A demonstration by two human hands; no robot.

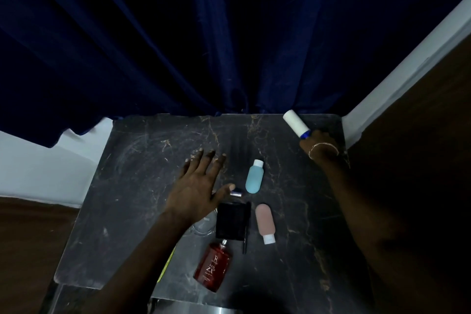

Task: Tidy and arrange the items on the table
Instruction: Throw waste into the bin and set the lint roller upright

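My right hand grips a white roll-on bottle with a blue band at the far right corner of the dark marble table. My left hand hovers over the table's middle with fingers spread and holds nothing. Beside its thumb lies a small silver cap. To the right lie a blue squeeze bottle and a pink squeeze bottle. A black box, a thin black pencil and a red perfume bottle lie nearer to me.
A clear glass dish sits partly under my left wrist, and a yellow-green item peeks out under my forearm. A dark blue curtain hangs behind the table. A white wall strip runs along the right.
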